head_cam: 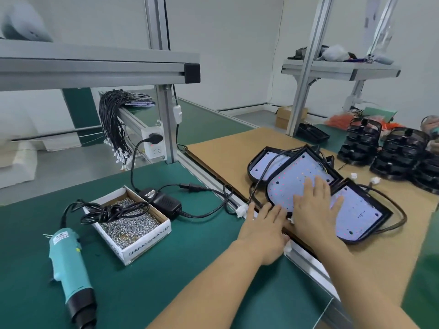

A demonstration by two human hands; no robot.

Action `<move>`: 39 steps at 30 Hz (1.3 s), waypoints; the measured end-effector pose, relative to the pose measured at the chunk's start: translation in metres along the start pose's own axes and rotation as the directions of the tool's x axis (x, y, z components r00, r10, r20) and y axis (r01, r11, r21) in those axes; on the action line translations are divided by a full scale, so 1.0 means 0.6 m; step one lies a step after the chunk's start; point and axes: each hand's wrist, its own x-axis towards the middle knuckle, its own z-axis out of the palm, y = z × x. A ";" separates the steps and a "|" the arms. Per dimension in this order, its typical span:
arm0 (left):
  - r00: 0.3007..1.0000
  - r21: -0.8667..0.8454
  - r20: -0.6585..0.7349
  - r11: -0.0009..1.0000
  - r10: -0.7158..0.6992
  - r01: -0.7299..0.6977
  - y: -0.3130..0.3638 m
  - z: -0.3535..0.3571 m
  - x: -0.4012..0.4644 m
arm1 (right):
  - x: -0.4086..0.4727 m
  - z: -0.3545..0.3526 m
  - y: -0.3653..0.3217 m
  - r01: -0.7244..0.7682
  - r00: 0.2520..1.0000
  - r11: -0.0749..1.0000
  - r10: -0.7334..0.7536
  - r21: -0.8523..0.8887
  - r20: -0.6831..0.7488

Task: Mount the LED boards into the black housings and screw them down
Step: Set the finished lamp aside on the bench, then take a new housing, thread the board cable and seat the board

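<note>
right hand [313, 207] flat, fingers straight, on glossy white LED board [291, 184] | left hand [263, 226] relaxed beside black housing [273, 184]

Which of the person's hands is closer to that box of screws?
Left. The left hand lies at the bench edge, right of the box of screws. The right hand rests farther away on an LED board.

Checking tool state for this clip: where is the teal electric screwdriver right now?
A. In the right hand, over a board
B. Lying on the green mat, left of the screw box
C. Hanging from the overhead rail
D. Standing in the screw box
B: the teal electric screwdriver lies flat on the green mat, left of the screw box, while both the left hand and right hand are at the LED boards.
</note>
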 end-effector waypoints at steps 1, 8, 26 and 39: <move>1.000 -0.006 -0.013 1.000 -0.018 0.018 -0.008 -0.004 -0.007 | -0.005 -0.001 -0.018 0.038 0.999 0.999 -0.038 0.011 0.003; 0.966 0.038 -0.061 0.966 -0.252 0.254 -0.117 -0.046 -0.110 | -0.061 0.001 -0.179 0.344 0.928 0.922 -0.363 0.175 0.086; 0.554 -0.043 -0.144 0.565 -0.820 0.824 -0.348 -0.057 -0.507 | -0.314 0.016 -0.576 0.744 0.459 0.514 -0.858 0.426 0.233; -0.003 -0.165 -0.518 0.096 -0.855 0.982 -0.578 -0.114 -0.779 | -0.389 0.007 -0.616 0.854 0.311 0.406 -0.899 0.325 0.307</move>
